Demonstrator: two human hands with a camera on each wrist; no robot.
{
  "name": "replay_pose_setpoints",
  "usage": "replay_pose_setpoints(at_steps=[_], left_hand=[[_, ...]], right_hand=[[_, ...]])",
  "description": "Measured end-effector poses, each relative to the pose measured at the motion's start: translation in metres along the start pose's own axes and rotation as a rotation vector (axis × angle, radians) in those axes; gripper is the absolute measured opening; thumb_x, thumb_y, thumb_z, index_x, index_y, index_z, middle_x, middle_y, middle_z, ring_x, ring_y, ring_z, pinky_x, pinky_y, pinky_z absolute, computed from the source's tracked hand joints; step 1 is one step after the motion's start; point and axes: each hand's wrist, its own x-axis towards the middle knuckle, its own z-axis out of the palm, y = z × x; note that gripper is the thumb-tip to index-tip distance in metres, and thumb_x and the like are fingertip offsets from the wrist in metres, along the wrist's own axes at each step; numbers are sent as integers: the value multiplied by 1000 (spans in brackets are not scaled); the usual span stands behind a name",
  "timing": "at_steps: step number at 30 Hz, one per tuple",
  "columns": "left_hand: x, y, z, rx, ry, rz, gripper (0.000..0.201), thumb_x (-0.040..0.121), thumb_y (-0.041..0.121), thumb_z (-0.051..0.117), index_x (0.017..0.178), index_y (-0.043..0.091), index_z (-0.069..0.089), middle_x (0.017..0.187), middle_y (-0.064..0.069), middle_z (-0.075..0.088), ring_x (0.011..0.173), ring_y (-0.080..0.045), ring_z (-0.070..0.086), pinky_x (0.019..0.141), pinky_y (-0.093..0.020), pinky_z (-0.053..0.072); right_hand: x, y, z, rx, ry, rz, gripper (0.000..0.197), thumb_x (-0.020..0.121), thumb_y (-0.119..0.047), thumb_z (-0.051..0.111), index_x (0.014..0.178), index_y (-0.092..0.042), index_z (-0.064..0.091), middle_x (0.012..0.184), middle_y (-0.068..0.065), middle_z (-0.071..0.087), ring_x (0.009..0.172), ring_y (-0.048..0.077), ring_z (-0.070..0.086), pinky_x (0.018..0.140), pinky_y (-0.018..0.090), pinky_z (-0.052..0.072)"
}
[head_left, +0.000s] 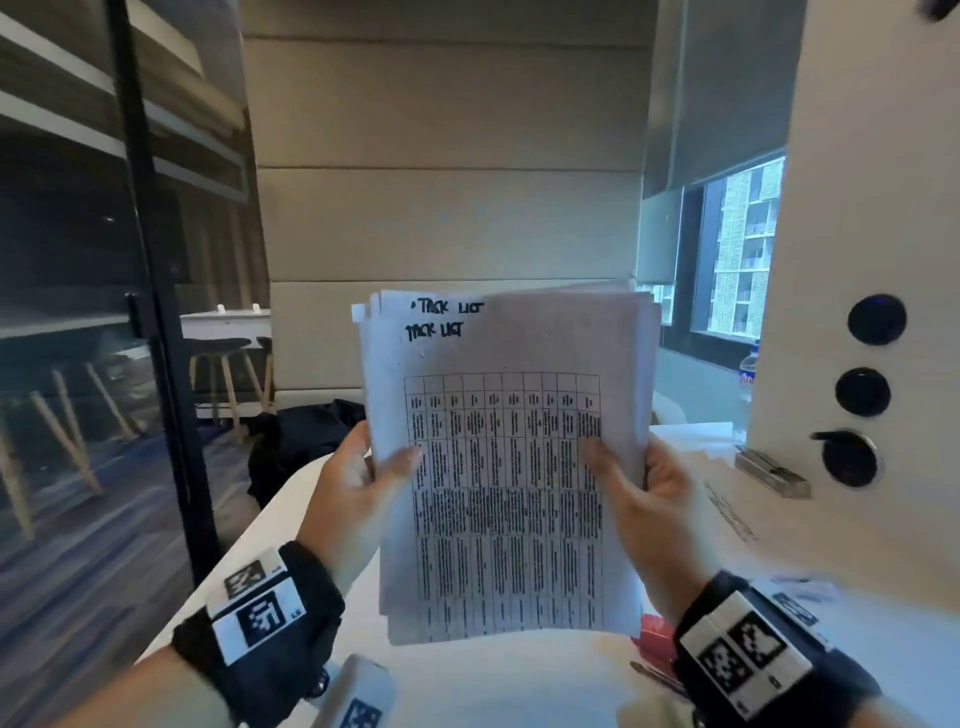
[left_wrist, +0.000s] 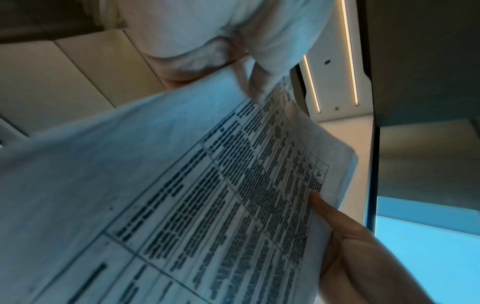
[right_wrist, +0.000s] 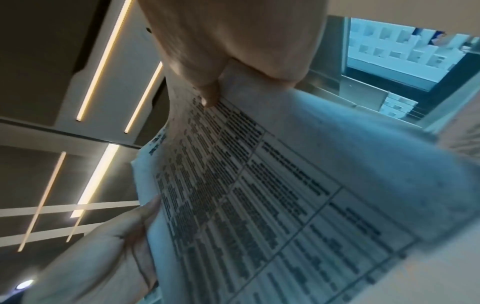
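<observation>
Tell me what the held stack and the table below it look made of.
The stack of sheets looks like thin matte white paper: fanned edges, printed grid, slight curl. The table has a smooth white top with faint sheen, probably laminate or painted board.

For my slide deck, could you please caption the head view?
Left hand and right hand hold a stack of printed sheets upright at a white table.

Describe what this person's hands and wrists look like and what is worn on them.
The left hand and the right hand are bare, with no gloves. Each wrist carries a wide black band: the left wrist band and the right wrist band both bear white blocks printed with black-and-white square code markers. No sleeves reach the wrists.
</observation>
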Motion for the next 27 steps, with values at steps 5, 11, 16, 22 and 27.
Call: replay_pose_setpoints(at_steps=[5,11,16,22,27], left_hand=[[-8,3,4,-59,-34,8,38,82,18,65,120,15,60,107,5,73,99,-6,67,75,-12,51],[-7,1,8,-154,-17,-106,21,81,20,67,101,15,71,99,-3,75,94,-18,70,82,-30,50],[2,7,5,-265,-52,-155,38,73,19,73,110,10,70,110,-10,72,108,-28,65,97,-41,47],[-16,-9,8,-189,-128,-200,34,77,25,76,110,22,68,109,4,73,106,-9,66,93,-28,45],[-26,-29,8,-71,-143,-237,50,61,31,74,109,18,67,109,1,72,103,-8,65,92,-27,45]], right_hand=[[-2,-12,6,75,-70,13,31,68,-20,76,97,-14,65,83,7,74,70,14,69,58,20,54],[-4,-11,9,-34,-72,72,42,59,-35,77,83,-1,69,70,15,67,63,19,61,58,31,49],[7,-26,8,-56,-146,127,43,58,-38,80,87,-8,73,82,11,75,80,26,72,75,40,57],[-3,-6,8,-74,-172,261,42,62,-38,80,94,-11,74,91,8,76,93,27,70,87,39,55],[-4,29,-3,-233,-246,445,80,46,-64,84,110,-20,66,98,-1,74,97,21,68,90,39,52]])
